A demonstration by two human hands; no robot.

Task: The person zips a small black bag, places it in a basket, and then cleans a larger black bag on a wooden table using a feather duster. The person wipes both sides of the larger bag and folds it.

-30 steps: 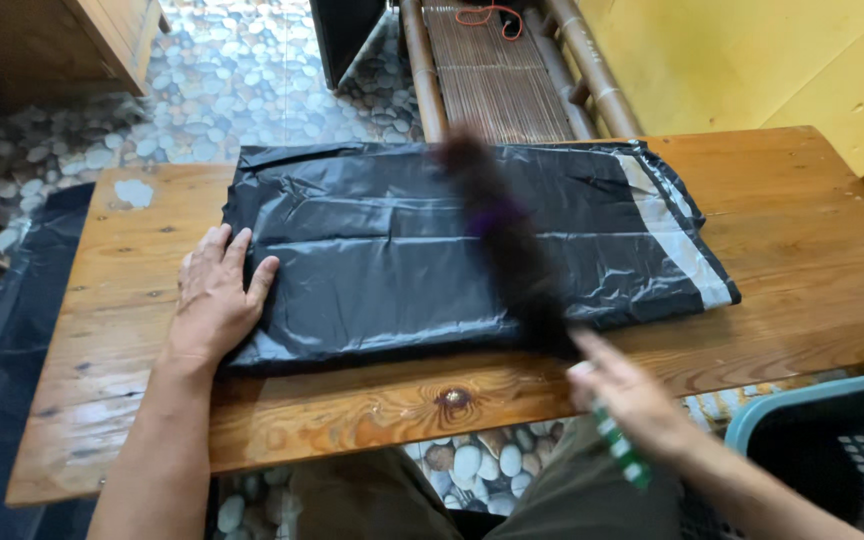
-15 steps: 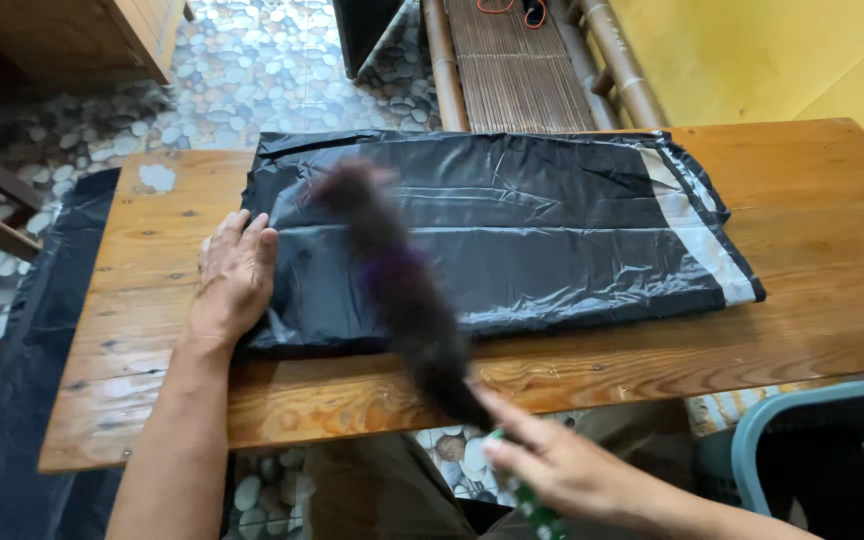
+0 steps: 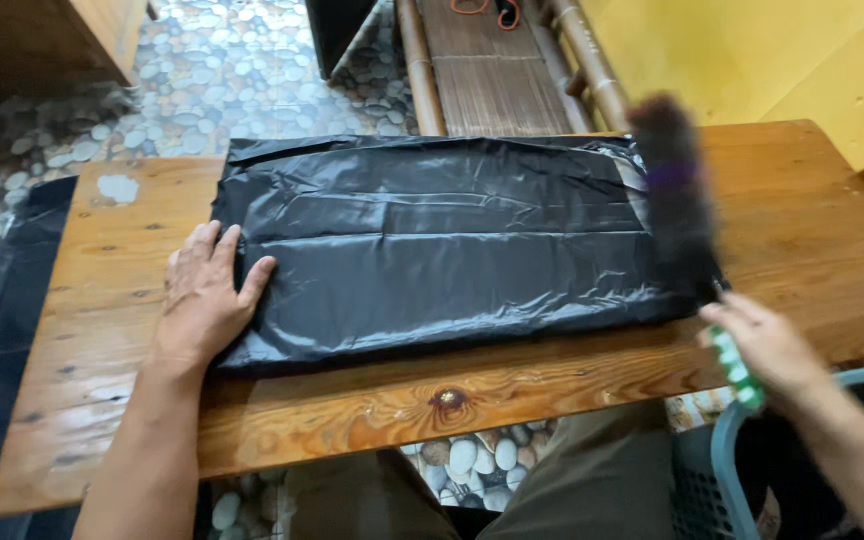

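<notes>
I see a glossy black plastic sheet on an orange-brown knotted wooden table; a fluffy black duster with a purple band and green-and-white handle, right; grey-and-white pebble-patterned floor, far; yellow wall, far right; blue-grey plastic basket, near right.

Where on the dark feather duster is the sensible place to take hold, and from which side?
Probably the green handle end of the feather duster, where the right hand already has its fingers. It points toward the person at the table's near edge, so come from the near right. The bushy head lies over the black plastic bag, soft and blurred, a poor grip.
</notes>
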